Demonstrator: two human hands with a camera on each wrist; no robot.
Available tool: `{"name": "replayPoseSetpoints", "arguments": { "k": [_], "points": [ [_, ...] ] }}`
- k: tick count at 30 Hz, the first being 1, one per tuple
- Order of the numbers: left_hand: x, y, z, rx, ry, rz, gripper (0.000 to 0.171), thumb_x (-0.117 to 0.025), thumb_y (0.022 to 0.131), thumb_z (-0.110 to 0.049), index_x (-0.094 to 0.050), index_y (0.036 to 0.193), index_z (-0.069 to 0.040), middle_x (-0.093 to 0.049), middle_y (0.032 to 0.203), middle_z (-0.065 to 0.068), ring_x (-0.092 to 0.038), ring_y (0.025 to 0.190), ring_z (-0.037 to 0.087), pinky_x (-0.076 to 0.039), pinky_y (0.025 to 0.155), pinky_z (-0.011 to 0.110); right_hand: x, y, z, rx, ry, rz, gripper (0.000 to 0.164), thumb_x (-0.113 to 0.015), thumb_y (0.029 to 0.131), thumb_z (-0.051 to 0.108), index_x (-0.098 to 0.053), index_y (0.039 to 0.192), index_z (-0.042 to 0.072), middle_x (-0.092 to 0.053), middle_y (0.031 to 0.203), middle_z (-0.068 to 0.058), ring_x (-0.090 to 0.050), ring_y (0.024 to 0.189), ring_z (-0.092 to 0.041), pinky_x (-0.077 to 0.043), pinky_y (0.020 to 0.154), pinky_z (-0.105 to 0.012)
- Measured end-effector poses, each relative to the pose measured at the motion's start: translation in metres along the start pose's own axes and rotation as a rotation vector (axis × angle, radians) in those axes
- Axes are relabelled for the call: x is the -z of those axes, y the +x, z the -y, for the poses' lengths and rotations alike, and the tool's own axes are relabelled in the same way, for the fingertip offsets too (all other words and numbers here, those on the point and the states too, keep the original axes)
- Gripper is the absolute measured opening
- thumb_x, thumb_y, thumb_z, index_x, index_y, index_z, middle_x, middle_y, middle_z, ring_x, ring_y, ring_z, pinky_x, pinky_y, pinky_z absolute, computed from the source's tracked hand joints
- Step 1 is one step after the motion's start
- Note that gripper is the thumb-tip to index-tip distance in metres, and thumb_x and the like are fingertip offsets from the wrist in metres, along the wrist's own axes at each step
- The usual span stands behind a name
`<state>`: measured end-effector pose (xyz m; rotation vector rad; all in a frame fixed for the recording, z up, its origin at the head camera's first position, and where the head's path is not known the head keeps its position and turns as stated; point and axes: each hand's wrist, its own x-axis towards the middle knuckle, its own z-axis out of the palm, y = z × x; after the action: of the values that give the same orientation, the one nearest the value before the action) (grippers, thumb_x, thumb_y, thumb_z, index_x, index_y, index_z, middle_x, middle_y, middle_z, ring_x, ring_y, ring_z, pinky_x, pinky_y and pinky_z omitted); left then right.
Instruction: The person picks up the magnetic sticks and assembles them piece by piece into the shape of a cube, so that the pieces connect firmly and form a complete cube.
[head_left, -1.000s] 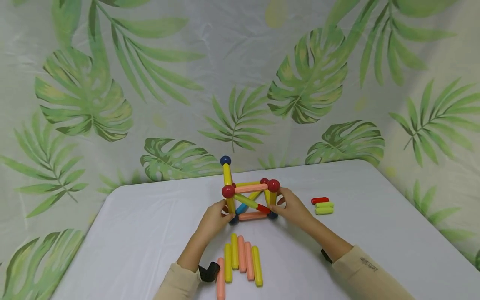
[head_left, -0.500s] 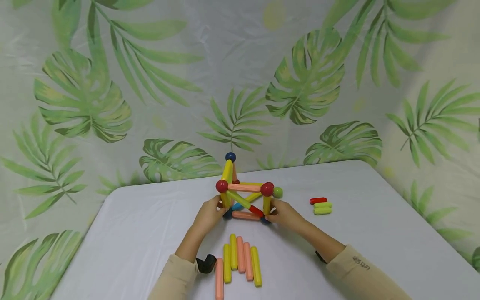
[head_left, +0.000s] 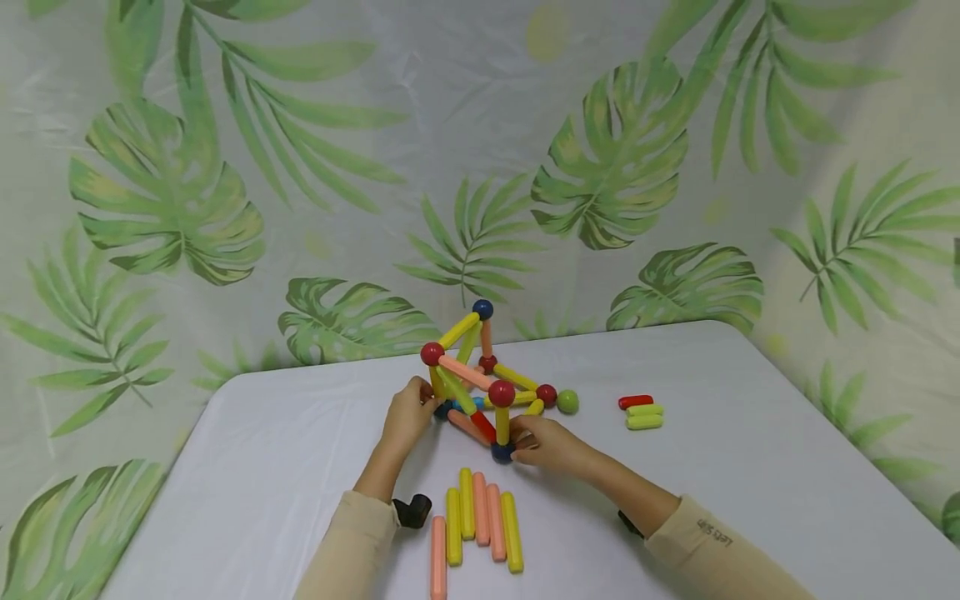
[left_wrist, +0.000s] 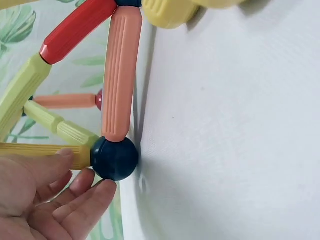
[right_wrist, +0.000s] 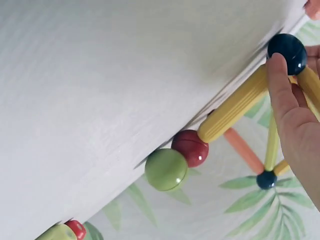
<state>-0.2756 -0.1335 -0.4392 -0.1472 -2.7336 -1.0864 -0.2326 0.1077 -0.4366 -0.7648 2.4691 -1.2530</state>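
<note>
Two hands grip one frame (head_left: 463, 372) of coloured rods and balls, which I see near the middle of the white worktop (head_left: 300, 483); whether it rests there or is held slightly clear, I cannot tell. My left wrist view shows the left hand (head_left: 408, 414) clamped on a yellow rod (left_wrist: 82, 157) of the frame, thumb and fingers on opposite sides, right beside a dark blue ball (left_wrist: 115, 158). Opposite it, the right hand (head_left: 555, 446) is clamped on the front blue ball (head_left: 502, 452), at the foot of a yellow upright (head_left: 502, 423). I see another blue ball (head_left: 483, 309) at the frame's peak, and a slanting brace, a lime rod (head_left: 454, 390) above and a red rod (head_left: 484, 428) below, leading down to the front corner. Just beside the frame's right-hand red ball (head_left: 547, 395) sits a green ball (head_left: 567, 402). Nearer to me, three pink rods (head_left: 497, 522) and three yellow rods (head_left: 512, 532) lie side by side between the forearms. Off to the right, a short red rod (head_left: 635, 402) and two short lime rods (head_left: 645, 422) lie together. Leaf-print cloth (head_left: 480, 125) hangs behind the worktop.
</note>
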Motion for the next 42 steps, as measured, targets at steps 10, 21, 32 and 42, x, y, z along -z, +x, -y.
{"name": "replayPoseSetpoints", "arguments": {
  "k": [10, 21, 32, 42],
  "points": [
    [0.008, -0.009, -0.020, -0.118, -0.071, -0.257, 0.024, -0.053, 0.088, -0.008, -0.047, 0.110, -0.001, -0.047, 0.101, 0.012, -0.051, 0.077, 0.019, -0.046, 0.062, 0.030, 0.022, -0.001, -0.003, 0.052, -0.176, -0.186, 0.028, -0.062, 0.082, 0.001, -0.056, 0.110, 0.000, -0.057, 0.101, -0.010, -0.055, 0.088, -0.022, -0.047, 0.075, -0.033],
    [-0.005, -0.045, -0.081, -0.650, 0.034, -0.156, 0.040, -0.066, 0.082, -0.028, -0.054, 0.117, -0.010, -0.048, 0.119, 0.007, -0.055, 0.094, 0.019, -0.049, 0.071, 0.024, 0.056, 0.014, -0.047, 0.016, -0.356, -0.136, 0.037, -0.063, 0.083, 0.006, -0.055, 0.119, 0.004, -0.048, 0.114, -0.016, -0.048, 0.100, -0.027, -0.042, 0.085, -0.041],
    [0.005, -0.045, -0.076, -0.618, -0.012, -0.117, 0.041, -0.067, 0.081, -0.009, -0.054, 0.119, -0.015, -0.048, 0.124, 0.000, -0.056, 0.092, 0.012, -0.048, 0.066, 0.019, 0.050, 0.015, -0.047, -0.034, -0.412, -0.148, 0.029, -0.063, 0.082, 0.001, -0.059, 0.111, 0.007, -0.051, 0.103, -0.012, -0.049, 0.085, -0.020, -0.045, 0.074, -0.034],
    [0.014, -0.036, -0.053, -0.464, -0.209, -0.108, 0.039, -0.064, 0.081, -0.002, -0.053, 0.118, -0.009, -0.051, 0.117, 0.004, -0.054, 0.100, 0.015, -0.046, 0.082, 0.026, 0.040, 0.001, -0.032, -0.110, -0.360, -0.125, 0.029, -0.066, 0.081, 0.007, -0.059, 0.109, 0.011, -0.050, 0.095, -0.006, -0.048, 0.074, -0.016, -0.046, 0.068, -0.031]
  ]
}}
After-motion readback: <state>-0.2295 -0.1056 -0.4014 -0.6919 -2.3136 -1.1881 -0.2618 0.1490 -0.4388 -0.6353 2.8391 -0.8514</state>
